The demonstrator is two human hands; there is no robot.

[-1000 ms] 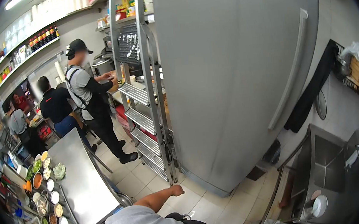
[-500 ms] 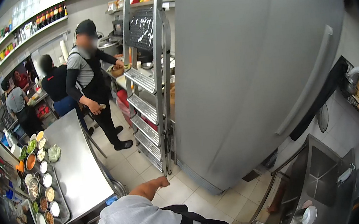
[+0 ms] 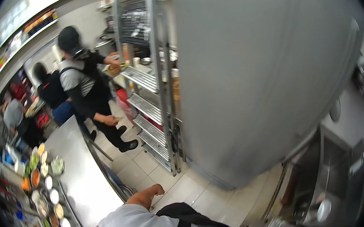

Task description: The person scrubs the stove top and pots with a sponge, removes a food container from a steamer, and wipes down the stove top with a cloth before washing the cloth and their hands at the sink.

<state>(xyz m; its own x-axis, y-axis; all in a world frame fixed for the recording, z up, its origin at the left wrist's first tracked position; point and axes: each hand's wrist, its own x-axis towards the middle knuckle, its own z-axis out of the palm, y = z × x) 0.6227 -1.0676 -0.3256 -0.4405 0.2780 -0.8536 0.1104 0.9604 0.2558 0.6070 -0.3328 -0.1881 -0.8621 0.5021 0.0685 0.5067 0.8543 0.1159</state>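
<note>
At the bottom centre, my left forearm reaches out of a light grey sleeve, and my left hand (image 3: 158,189) hangs over the tiled floor. Its fingers look curled in, and nothing shows in them. Closest to it are the foot of the metal stepladder (image 3: 156,146) and the edge of the steel table (image 3: 81,180). My right hand is out of the frame. A black apron (image 3: 196,219) covers part of my front.
Containers of food (image 3: 50,200) line the table's left side. A co-worker in a black cap (image 3: 85,83) stands behind the ladder, others farther left. The large grey fridge (image 3: 248,72) fills the centre-right; a sink (image 3: 333,156) is at the lower right.
The view has swung and blurred. The co-worker in the cap has turned the head away and lowered one hand since the earliest frame. My left hand has shifted left in the picture.
</note>
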